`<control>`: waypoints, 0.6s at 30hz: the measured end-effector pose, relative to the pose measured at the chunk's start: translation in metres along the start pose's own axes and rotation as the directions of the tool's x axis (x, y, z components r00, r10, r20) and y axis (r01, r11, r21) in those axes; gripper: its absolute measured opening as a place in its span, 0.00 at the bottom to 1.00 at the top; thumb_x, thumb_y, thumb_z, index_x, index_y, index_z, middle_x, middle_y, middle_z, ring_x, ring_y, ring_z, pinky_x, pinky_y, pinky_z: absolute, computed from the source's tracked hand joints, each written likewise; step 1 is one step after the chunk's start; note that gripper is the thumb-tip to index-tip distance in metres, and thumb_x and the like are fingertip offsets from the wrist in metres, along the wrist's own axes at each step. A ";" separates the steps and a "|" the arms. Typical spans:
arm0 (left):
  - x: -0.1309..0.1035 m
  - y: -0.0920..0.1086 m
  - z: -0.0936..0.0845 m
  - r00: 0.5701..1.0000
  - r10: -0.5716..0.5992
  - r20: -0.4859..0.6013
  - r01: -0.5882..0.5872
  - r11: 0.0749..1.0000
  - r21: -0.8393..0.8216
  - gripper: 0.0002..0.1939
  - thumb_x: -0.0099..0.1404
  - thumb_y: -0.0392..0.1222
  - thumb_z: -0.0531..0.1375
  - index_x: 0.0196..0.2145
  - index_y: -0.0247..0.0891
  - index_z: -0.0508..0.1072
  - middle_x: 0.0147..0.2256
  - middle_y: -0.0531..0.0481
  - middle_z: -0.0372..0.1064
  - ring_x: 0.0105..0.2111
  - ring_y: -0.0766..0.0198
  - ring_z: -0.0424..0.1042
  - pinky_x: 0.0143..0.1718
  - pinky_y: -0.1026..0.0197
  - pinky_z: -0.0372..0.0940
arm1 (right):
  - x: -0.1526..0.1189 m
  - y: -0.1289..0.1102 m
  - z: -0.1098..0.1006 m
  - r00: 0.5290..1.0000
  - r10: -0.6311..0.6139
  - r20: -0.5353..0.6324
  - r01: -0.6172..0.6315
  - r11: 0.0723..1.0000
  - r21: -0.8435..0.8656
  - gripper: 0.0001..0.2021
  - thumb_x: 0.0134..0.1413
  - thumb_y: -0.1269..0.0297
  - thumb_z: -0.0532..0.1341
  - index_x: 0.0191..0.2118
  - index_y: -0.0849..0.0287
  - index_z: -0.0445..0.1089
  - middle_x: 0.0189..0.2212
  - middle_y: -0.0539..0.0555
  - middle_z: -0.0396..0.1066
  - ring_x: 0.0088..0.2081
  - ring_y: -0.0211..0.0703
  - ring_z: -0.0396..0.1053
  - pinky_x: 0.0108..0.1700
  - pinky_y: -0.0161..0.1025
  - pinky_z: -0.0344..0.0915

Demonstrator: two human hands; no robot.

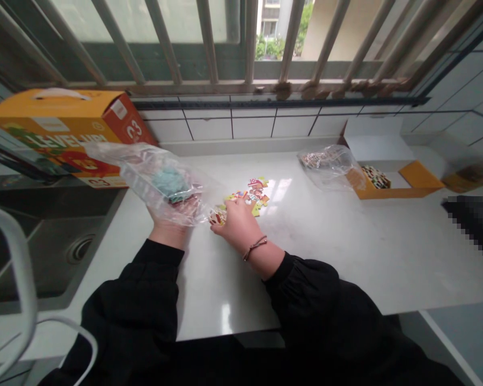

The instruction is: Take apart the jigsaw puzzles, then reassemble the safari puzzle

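My left hand [169, 229] grips a crinkled clear plastic bag [153, 185], its fingers partly hidden behind the plastic. Turquoise and reddish pieces show blurrily inside the bag. Just right of the bag's end, my right hand [240, 224] is closed on colourful jigsaw puzzle pieces [217, 216]; how many it holds, I cannot tell. More puzzle pieces [258, 195] with printed cartoon figures lie on the white counter [322, 241] beyond my right fingers. Some of these are partly covered by that hand.
A large orange box [56, 115] with a carry handle stands at the back left, beside a steel sink [80, 249]. Back right are another clear bag [330, 166] and an open orange box [402, 185] with pieces inside. A white tube [22, 279] curves at lower left.
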State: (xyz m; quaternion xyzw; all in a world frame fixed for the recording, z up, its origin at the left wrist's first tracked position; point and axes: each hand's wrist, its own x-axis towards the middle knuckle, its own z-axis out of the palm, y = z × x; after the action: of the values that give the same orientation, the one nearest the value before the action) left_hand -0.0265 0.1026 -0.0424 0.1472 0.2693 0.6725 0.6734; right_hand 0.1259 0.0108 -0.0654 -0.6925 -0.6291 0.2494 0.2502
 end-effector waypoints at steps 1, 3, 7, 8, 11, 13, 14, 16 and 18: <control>0.000 0.000 0.000 1.000 0.002 0.003 -0.002 1.000 0.004 0.24 0.81 0.63 0.54 0.45 0.41 0.77 0.38 0.45 0.82 0.41 0.56 0.81 0.45 0.54 0.77 | 0.000 -0.003 0.000 1.000 0.014 0.014 -0.014 1.000 -0.020 0.20 0.56 0.60 0.76 0.51 0.61 0.75 0.55 0.68 0.71 0.55 0.58 0.75 0.59 0.51 0.73; 0.001 -0.001 0.001 1.000 0.008 0.029 -0.008 1.000 -0.008 0.25 0.81 0.66 0.54 0.46 0.42 0.77 0.39 0.47 0.82 0.41 0.56 0.81 0.46 0.53 0.78 | 0.001 -0.008 0.000 0.999 0.021 0.026 -0.020 0.998 -0.055 0.19 0.56 0.61 0.76 0.49 0.63 0.75 0.56 0.70 0.70 0.53 0.58 0.75 0.59 0.50 0.73; 0.004 -0.002 0.005 1.000 0.027 0.016 -0.027 1.000 -0.008 0.30 0.76 0.73 0.58 0.47 0.42 0.77 0.36 0.52 0.80 0.36 0.59 0.79 0.44 0.53 0.77 | 0.000 -0.013 -0.001 1.000 0.010 0.015 -0.009 0.997 -0.080 0.21 0.56 0.62 0.77 0.50 0.64 0.74 0.59 0.72 0.69 0.53 0.56 0.76 0.59 0.50 0.72; 0.005 -0.002 0.005 0.999 0.038 0.007 -0.037 0.999 -0.007 0.31 0.76 0.74 0.59 0.47 0.42 0.77 0.36 0.52 0.80 0.36 0.59 0.79 0.44 0.53 0.77 | 0.000 -0.012 -0.002 1.000 0.009 0.018 -0.008 0.997 -0.078 0.21 0.56 0.61 0.76 0.52 0.63 0.73 0.58 0.71 0.71 0.52 0.56 0.76 0.58 0.49 0.73; 0.007 -0.002 0.003 0.998 0.053 -0.022 -0.054 0.998 -0.026 0.31 0.76 0.74 0.58 0.49 0.41 0.78 0.37 0.51 0.80 0.38 0.57 0.80 0.46 0.50 0.78 | -0.001 -0.004 -0.011 0.998 0.025 0.059 -0.021 0.998 -0.053 0.26 0.56 0.58 0.78 0.55 0.60 0.71 0.51 0.64 0.78 0.50 0.57 0.78 0.51 0.48 0.73; 0.009 -0.002 0.001 0.996 0.063 -0.055 -0.065 0.997 -0.033 0.30 0.77 0.73 0.57 0.50 0.42 0.78 0.38 0.50 0.80 0.39 0.56 0.80 0.47 0.49 0.78 | -0.003 0.008 -0.026 0.991 0.035 0.125 -0.034 0.999 -0.017 0.29 0.52 0.56 0.81 0.55 0.59 0.72 0.47 0.62 0.80 0.48 0.58 0.78 0.47 0.46 0.73; 0.009 -0.002 0.000 0.996 0.062 -0.067 -0.065 0.997 -0.032 0.30 0.77 0.73 0.57 0.50 0.43 0.78 0.38 0.50 0.80 0.39 0.56 0.80 0.47 0.49 0.79 | -0.004 0.015 -0.036 0.985 0.029 0.173 -0.032 0.999 0.015 0.29 0.51 0.56 0.82 0.53 0.59 0.72 0.46 0.62 0.81 0.47 0.57 0.78 0.45 0.45 0.73; 0.011 -0.003 -0.002 0.995 0.056 -0.083 -0.059 0.998 -0.029 0.31 0.76 0.74 0.57 0.50 0.43 0.78 0.38 0.49 0.79 0.38 0.56 0.81 0.46 0.49 0.80 | -0.006 0.028 -0.059 0.944 -0.070 0.324 0.015 0.985 0.171 0.22 0.53 0.56 0.81 0.47 0.59 0.75 0.43 0.59 0.82 0.42 0.51 0.78 0.41 0.42 0.72; 0.013 -0.004 -0.003 0.996 0.042 -0.084 -0.044 0.999 -0.029 0.31 0.75 0.75 0.58 0.49 0.44 0.78 0.37 0.48 0.79 0.38 0.56 0.81 0.44 0.50 0.81 | -0.009 0.039 -0.081 0.838 -0.263 0.478 0.017 0.888 0.459 0.17 0.63 0.51 0.75 0.47 0.57 0.78 0.41 0.57 0.82 0.37 0.45 0.76 0.35 0.39 0.72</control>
State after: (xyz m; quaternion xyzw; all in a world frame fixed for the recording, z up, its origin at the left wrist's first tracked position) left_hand -0.0256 0.1144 -0.0493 0.1144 0.2833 0.6965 0.6493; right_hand 0.2076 -0.0037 -0.0303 -0.4737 -0.6510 0.5449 0.2345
